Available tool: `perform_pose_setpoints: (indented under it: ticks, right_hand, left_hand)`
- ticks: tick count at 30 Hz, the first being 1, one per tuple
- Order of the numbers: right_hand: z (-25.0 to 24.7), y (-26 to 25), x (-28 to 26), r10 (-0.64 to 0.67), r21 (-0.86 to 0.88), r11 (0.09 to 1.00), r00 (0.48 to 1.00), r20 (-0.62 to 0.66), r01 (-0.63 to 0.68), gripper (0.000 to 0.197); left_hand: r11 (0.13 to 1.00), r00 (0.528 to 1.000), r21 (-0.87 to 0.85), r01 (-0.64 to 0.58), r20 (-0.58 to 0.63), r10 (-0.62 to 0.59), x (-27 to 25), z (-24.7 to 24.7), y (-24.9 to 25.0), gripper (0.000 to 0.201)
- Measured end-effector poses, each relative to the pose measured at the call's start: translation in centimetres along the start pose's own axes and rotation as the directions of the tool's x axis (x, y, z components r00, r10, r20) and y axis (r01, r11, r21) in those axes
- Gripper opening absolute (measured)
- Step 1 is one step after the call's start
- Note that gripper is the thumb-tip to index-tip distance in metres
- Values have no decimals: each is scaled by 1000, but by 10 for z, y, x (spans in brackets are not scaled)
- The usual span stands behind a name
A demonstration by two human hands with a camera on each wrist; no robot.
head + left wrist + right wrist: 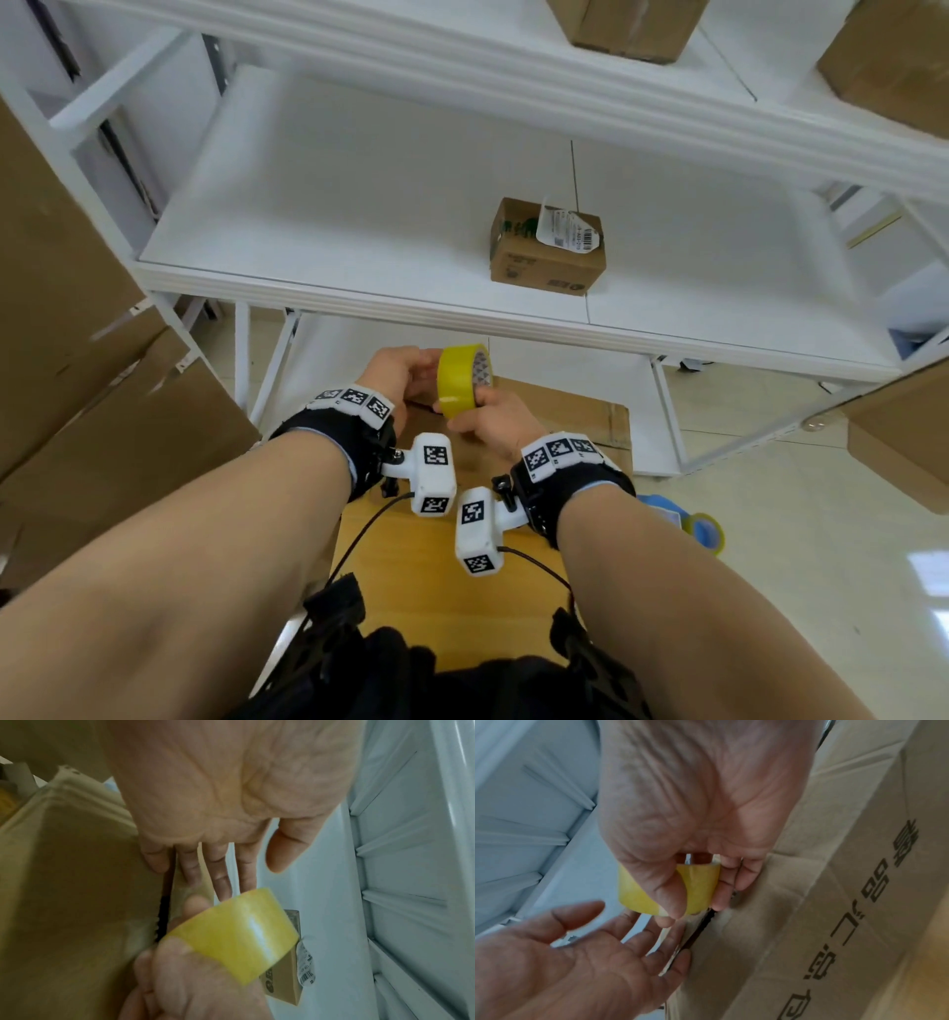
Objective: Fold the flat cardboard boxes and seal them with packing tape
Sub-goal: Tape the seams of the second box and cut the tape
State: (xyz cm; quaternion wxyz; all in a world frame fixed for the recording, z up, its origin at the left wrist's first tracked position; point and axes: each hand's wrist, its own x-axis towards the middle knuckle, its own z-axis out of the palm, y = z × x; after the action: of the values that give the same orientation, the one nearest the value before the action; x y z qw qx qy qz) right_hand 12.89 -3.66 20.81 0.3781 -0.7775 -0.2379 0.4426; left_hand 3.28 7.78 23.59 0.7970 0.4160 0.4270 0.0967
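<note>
A yellow packing tape roll point(464, 380) point(236, 939) point(698, 888) is held just above a brown cardboard box point(565, 416) point(834, 902) on the floor in front of me. My right hand point(482, 416) point(693, 902) grips the roll, thumb on its outer face and fingers through the core. My left hand point(405, 370) point(218, 882) lies open beside the roll. Its straight fingers point(670, 949) touch the edge of a box flap by a dark gap between flaps. I cannot see a loose tape end clearly.
A white shelf unit point(359, 205) stands right behind the box, with a small labelled carton point(547, 246) on it. Flat cardboard point(77, 385) leans at the left. More cartons point(904, 452) sit at the right. A blue tape roll point(706, 532) lies on the tiled floor.
</note>
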Motion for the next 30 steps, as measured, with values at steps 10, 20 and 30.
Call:
perform_pose_setpoints:
  ticks: [10, 20, 30]
  right_hand:
    - [-3, 6, 3, 6, -139, 990, 999, 42, 0, 32]
    - [-4, 10, 7, 52, -102, 994, 995, 80, -44, 34]
    - [-8, 7, 10, 48, 8, 999, 998, 26, -49, 29]
  left_hand:
    - [988, 993, 107, 111, 30, -115, -1, 8, 4, 73]
    - [972, 993, 202, 120, -39, -114, 43, -6, -16, 107]
    - [968, 994, 251, 7, 103, -34, -3, 1, -9, 30]
